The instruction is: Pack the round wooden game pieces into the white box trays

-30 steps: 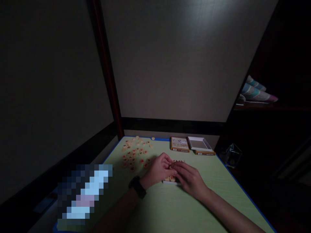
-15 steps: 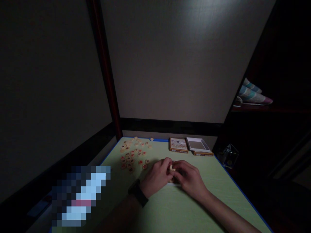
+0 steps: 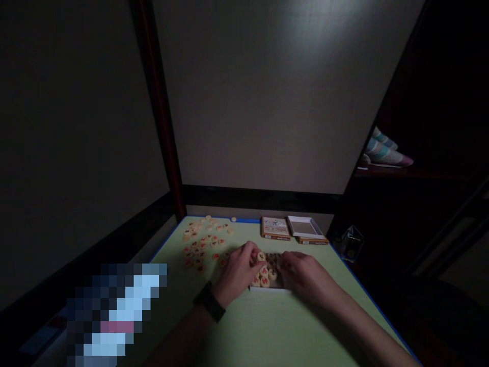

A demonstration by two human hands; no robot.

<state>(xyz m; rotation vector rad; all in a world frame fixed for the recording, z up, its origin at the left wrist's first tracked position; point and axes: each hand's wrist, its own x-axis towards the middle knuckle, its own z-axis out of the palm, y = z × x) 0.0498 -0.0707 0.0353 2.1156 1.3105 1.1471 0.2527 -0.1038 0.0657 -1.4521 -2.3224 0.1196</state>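
Observation:
A shallow white-rimmed box (image 3: 269,290) sits before me on the green table. Round Chinese chess pieces (image 3: 264,281) with red and black characters fill its left side. My left hand (image 3: 239,270), a black band on its wrist, pinches a pale Chinese chess piece (image 3: 261,257) with a black character at the box's left part. My right hand (image 3: 305,275) is at the right side of the box, fingers curled together. Its fingertips are dim, and anything between them is hidden.
Many loose Chinese chess pieces (image 3: 203,245) lie scattered on the table's (image 3: 263,326) left part. A printed flat box (image 3: 275,228) and a white-edged open box lid (image 3: 305,227) are at the back right. A large grey panel (image 3: 260,117) rises behind the table.
My hands were together over the box around a pale piece. Now they are apart, the right hand farther right, and the pieces in the box show between them. The view has shifted slightly.

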